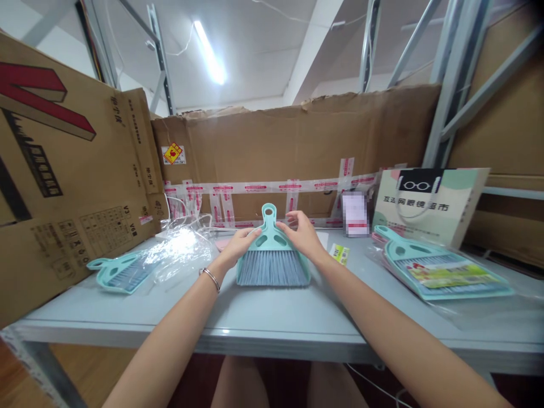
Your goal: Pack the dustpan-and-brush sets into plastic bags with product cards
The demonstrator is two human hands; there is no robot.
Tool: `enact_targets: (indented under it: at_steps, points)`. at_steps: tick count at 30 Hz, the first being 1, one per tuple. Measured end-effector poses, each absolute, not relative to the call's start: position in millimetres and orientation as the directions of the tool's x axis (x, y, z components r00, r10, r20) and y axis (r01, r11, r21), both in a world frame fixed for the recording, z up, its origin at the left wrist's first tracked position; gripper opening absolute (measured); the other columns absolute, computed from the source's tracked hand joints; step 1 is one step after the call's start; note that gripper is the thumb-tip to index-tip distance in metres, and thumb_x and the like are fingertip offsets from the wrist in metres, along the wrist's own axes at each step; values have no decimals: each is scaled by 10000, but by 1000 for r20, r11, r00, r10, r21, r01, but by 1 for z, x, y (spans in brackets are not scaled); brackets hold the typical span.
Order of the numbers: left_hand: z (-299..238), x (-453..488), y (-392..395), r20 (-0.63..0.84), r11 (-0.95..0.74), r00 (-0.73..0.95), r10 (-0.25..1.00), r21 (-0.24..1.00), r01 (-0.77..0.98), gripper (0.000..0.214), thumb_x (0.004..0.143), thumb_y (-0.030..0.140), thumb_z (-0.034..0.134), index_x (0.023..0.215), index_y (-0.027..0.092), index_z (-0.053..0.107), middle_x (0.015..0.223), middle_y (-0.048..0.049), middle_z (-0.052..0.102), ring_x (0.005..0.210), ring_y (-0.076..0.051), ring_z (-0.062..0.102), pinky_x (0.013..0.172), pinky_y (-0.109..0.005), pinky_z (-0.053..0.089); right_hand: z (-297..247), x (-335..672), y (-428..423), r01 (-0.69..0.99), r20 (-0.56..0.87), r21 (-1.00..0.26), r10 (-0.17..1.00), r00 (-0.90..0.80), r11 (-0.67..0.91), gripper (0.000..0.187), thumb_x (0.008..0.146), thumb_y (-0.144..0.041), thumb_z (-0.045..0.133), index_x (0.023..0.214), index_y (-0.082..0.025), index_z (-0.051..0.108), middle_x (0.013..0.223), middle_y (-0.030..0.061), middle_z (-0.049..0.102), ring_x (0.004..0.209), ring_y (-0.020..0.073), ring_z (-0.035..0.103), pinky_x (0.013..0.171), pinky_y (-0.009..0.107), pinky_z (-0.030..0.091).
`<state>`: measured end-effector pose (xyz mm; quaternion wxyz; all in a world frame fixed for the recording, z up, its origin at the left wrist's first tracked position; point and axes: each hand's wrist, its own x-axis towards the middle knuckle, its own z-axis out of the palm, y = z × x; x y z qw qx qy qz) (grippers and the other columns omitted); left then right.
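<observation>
A small mint-green hand brush with grey bristles (272, 258) lies nested in a matching dustpan in the middle of the grey table (263, 323). My left hand (240, 242) grips the brush's left shoulder, fingers curled on it. My right hand (302, 233) holds its right shoulder, fingers bent over the top edge near the looped handle. A metal bracelet sits on my left wrist.
Another mint brush set (121, 273) lies at the left beside crumpled clear plastic bags (182, 252). A bagged set with a printed card (442, 272) lies at the right, in front of a paper gift bag (429, 204). Cardboard boxes (297, 153) wall the back and left.
</observation>
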<state>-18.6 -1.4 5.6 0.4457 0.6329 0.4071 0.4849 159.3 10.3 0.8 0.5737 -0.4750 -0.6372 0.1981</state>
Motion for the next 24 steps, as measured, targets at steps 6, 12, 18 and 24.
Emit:
enact_targets:
  at_steps: [6,12,18,24]
  points:
    - [6,-23,2,279,-278,64,958,960,-27,396,676,474,661,880,135,685,866,-72,689,817,-191,593,729,-285,414,10,188,17,479,542,-762,835,100,437,302,691,-410,625,885,-186,571,897,62,646,820,171,593,739,300,446]
    - [2,-29,9,183,-173,55,982,974,-146,316,660,415,696,797,131,689,818,-88,696,729,-186,614,685,-294,447,18,264,25,566,476,-788,823,312,241,218,656,-366,648,627,-166,567,692,84,620,720,229,571,692,350,403]
    - [0,-22,6,107,-78,98,989,961,-264,251,717,384,650,766,139,678,786,-75,691,674,-168,611,663,-287,466,6,201,1,563,594,-707,791,143,429,342,763,-493,513,604,-192,551,624,14,581,640,161,528,629,280,393]
    - [6,-9,-15,214,-90,378,901,944,-319,365,740,346,643,1087,247,585,881,-15,654,676,-120,579,608,-222,440,-8,148,-10,564,729,-542,683,-54,623,227,699,-392,616,806,-192,615,872,70,632,850,219,531,794,363,395]
